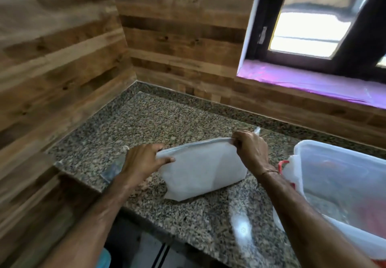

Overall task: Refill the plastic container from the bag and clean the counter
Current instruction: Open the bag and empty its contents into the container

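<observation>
A white bag (200,169) stands upright on the speckled granite counter (158,121). My left hand (144,161) pinches the bag's top left corner. My right hand (250,148) grips the top right corner, and the top edge is stretched between them. A large translucent plastic container (344,184) sits at the right, open at the top, with reddish shapes showing through its wall. Its right part runs out of the frame.
Wood-panelled walls enclose the counter's back and left sides. A clear plastic wrapper (113,168) lies under my left wrist near the counter's left edge. A window with a purple sill (313,83) is at the upper right. The counter's front edge drops off below my arms.
</observation>
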{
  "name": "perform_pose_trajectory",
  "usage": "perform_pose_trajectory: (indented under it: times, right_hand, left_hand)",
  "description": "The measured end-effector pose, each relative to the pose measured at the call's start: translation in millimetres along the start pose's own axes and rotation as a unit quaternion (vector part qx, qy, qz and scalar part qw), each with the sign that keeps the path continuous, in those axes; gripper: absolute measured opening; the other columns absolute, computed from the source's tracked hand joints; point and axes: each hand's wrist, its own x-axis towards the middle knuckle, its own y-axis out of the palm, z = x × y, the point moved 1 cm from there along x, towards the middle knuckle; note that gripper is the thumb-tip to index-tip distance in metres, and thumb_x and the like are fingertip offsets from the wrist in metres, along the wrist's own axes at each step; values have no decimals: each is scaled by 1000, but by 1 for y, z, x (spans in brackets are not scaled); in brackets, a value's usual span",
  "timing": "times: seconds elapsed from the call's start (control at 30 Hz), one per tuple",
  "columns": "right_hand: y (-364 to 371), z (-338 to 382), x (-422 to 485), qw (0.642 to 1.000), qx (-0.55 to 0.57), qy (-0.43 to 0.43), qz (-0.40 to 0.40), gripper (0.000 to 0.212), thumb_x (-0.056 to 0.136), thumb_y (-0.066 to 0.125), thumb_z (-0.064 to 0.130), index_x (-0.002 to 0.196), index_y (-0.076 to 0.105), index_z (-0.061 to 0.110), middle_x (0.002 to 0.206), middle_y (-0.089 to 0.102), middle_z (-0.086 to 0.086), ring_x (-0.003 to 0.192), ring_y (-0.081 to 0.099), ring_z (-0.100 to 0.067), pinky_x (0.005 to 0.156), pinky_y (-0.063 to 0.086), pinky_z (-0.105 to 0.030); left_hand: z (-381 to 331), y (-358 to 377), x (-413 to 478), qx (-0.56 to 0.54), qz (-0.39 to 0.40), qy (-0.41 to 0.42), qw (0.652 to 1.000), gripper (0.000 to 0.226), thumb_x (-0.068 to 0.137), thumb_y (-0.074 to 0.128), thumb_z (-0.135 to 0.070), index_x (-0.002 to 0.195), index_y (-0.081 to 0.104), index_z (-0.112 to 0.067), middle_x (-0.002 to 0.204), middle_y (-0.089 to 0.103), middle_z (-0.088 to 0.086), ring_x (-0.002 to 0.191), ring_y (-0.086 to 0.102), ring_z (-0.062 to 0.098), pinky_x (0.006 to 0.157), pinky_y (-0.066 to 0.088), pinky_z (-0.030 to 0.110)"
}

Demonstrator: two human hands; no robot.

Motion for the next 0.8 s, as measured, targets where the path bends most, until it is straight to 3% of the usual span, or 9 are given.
perform_pose_trajectory:
  times: [0.1,0.2,0.27,0.37,0.47,0.63,0.73,0.8]
  right_hand:
    - [12,35,-10,998,35,-59,-1,9,90,70,21,97,75,23,101,75,2,91,69,-27,62,48,-31]
    - [34,83,-22,986,97,-122,66,25,90,73,35,114,73,26,115,73,6,97,68,-17,75,57,-31]
    - [46,115,-29,978,121,-145,94,35,89,71,47,120,70,31,117,71,9,97,66,-14,77,58,-33]
    - [54,152,-37,969,188,-127,96,39,85,69,59,113,73,32,111,73,12,87,66,-10,66,49,-25]
    - [61,169,-44,954,274,-81,92,27,84,75,49,95,77,25,96,69,10,72,59,-7,60,44,-26]
    - [69,167,-51,896,439,39,58,19,83,83,28,84,75,10,97,50,1,91,52,-12,74,48,-21]
    - [68,168,-54,864,491,95,55,21,84,81,17,70,66,13,90,49,-2,85,51,-12,73,46,-18]
    - [69,166,-54,839,527,126,56,20,84,80,10,71,64,10,87,59,-14,79,62,-21,72,53,-23]
  left_hand:
    - [18,-26,-1,-64,26,-30,997,36,80,73,-63,76,66,-28,62,63,-7,61,60,16,53,37,29]
    - [22,-49,1,-117,31,-21,992,21,85,77,-48,76,71,-30,67,66,-16,65,62,3,56,42,24]
    - [18,-62,3,-137,26,-4,990,12,86,78,-40,79,74,-31,73,69,-18,71,62,-4,59,43,22]
    - [12,-68,4,-203,28,25,978,5,88,77,-27,83,76,-27,80,74,-15,78,68,2,70,57,32]
    - [10,-63,1,-303,46,40,951,12,87,76,-16,83,75,-27,79,74,-13,79,71,4,74,60,39]
    - [24,-32,-16,-474,10,-38,880,16,87,79,-22,100,68,-23,91,75,-6,88,72,10,78,60,33]
    - [22,-4,-29,-461,63,-38,884,17,83,82,-22,96,71,-27,91,75,-8,89,70,8,80,58,33]
    - [17,5,-33,-455,43,-41,889,11,85,81,-30,90,72,-27,87,75,-9,85,71,7,78,59,37]
